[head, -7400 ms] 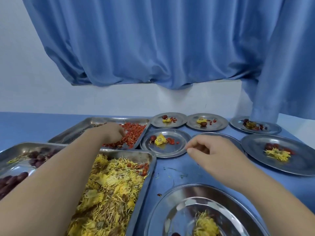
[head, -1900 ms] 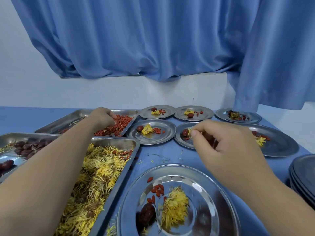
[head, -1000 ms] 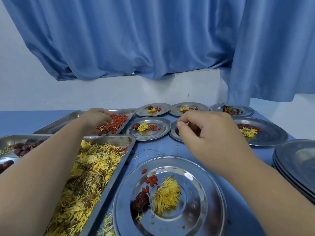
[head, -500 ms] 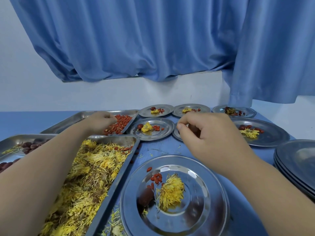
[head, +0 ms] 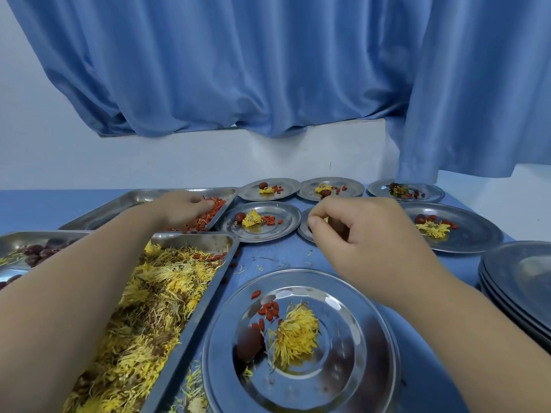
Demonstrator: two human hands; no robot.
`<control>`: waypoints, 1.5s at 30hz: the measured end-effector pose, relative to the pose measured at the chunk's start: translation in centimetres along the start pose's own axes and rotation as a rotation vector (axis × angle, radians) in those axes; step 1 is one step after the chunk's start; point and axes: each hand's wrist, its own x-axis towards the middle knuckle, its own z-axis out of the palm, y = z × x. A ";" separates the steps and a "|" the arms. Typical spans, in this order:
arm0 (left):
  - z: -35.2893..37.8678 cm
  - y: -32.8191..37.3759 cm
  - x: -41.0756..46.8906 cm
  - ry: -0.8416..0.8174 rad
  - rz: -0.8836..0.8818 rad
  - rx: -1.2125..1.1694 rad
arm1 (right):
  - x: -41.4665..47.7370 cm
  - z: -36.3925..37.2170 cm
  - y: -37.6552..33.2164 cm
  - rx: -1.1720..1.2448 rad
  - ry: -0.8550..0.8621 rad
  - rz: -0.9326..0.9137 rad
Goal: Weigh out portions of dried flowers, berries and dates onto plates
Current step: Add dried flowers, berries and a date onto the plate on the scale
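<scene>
Dates (head: 38, 253), dark red, lie in a steel tray (head: 29, 235) at the table's left edge. Beside it, a rectangular steel tray (head: 190, 332) holds yellow dried flowers (head: 143, 317). Behind them the left hand (head: 182, 208) curls its fingers into dried red berries (head: 211, 214) in a third tray (head: 119, 204). Near the front edge a round steel plate (head: 357, 353) carries a date, berries and a flower. Beyond it the right hand (head: 363, 242) hovers over a partly hidden plate (head: 304, 231), thumb pinched to fingertips; whether it holds anything cannot be told. Stacked plates (head: 524, 272) sit at the right edge.
</scene>
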 end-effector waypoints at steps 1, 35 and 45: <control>-0.3 0.0 -0.2 0.005 0.012 0.038 | 0.0 0.0 0.0 0.003 0.000 0.004; 2.8 9.0 -21.6 -0.186 0.035 -0.706 | -12.6 -2.0 -1.3 0.063 0.099 0.356; 4.1 8.1 -22.0 -0.142 0.015 -0.723 | -12.4 -0.5 -0.3 0.288 -0.046 0.857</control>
